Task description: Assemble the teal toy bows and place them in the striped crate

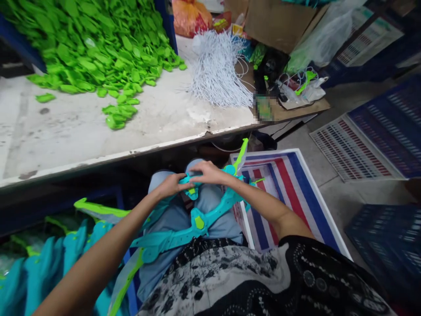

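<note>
Above my knees, my left hand (171, 185) and my right hand (208, 172) close around the middle of a turquoise plastic toy bow (194, 193). Their fingertips nearly meet there, and partly hide it. A second turquoise toy bow (177, 239) lies across my lap nearer my body, a green piece (199, 222) set in its middle. Bright green tips (101, 209) stick out at the ends of the bows. Which tip belongs to which bow is hard to tell, since my forearms cover parts of them.
On the white worktable (158, 127) are a heap of green plastic pieces (98, 57) and a bundle of white cords (219, 72). A striped-lined crate (297, 175) stands at my right. Several turquoise parts (44, 263) fill the left side. Blue crates (388, 237) stand far right.
</note>
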Available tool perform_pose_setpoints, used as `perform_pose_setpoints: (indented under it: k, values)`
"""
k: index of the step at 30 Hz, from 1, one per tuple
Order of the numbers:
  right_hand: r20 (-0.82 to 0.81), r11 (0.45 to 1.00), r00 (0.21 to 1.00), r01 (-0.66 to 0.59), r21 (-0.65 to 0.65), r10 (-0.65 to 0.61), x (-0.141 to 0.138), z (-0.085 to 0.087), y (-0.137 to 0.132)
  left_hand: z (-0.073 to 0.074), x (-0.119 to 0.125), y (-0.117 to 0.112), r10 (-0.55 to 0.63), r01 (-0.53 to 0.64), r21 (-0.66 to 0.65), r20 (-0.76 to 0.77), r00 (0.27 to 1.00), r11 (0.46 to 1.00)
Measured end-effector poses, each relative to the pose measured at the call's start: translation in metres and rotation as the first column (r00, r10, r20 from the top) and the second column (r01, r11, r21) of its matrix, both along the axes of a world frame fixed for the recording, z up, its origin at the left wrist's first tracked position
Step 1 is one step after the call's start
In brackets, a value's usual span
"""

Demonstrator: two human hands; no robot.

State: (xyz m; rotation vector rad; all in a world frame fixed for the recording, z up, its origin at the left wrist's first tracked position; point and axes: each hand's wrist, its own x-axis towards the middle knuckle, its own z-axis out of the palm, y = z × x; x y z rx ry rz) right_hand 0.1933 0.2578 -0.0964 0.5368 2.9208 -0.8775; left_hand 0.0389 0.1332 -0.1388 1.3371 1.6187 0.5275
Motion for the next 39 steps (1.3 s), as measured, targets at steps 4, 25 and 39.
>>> perform_pose_setpoints:
  k: [4,25,39]
  values:
    - [-0.279,0.964,0.939,0.241,0.111,-0.202,-0.032,0.035,0.036,0.004,0.007,-0.011,0.148,-0.112,0.189,-0.188,0.971,0.976]
    - [-0.17,0.843,0.961,-0.096,0.53,0.217,-0.282,0.027,-0.011,0.01,0.122,-0.116,-0.07,0.043,-0.099,-0.285,0.956,0.994]
    - [-0.093,0.775,0.964,0.257,0.577,-0.251,-0.104,0.031,0.058,0.014,0.119,-0.115,-0.02,0.005,-0.07,-0.211,0.977,0.998]
